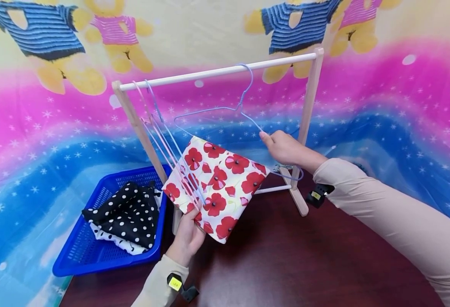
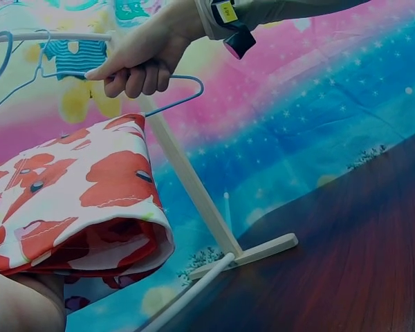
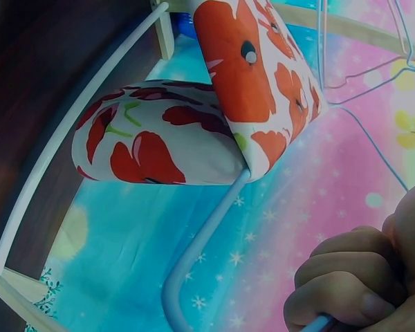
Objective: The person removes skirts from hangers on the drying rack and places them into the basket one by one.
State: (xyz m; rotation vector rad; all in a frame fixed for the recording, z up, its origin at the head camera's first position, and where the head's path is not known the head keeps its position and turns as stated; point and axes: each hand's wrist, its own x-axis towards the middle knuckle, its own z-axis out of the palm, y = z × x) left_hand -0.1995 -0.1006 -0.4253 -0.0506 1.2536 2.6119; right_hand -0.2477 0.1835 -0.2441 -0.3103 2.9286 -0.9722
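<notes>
A white cloth with red poppies (image 1: pixel 225 192) hangs folded over the lower bar of a blue wire hanger (image 1: pixel 209 109), whose hook sits on the rack's white rod. My right hand (image 1: pixel 286 147) grips the hanger's right shoulder, fingers curled round the wire, as the left wrist view also shows. At the cloth's lower left, my left hand (image 1: pixel 188 236) pinches its edge, thumb in front. In the right wrist view the folded cloth (image 3: pixel 242 62) has one layer behind the bar. Most of the left hand's fingers are hidden under the cloth.
Pink and blue hangers (image 1: pixel 160 123) hang at the left end of the wooden rack (image 1: pixel 311 98). A blue basket (image 1: pixel 67 260) on the left holds a black polka-dot cloth (image 1: pixel 133 213) over a white spotted one. The dark table (image 1: pixel 286 260) lies beneath; a patterned backdrop stands behind.
</notes>
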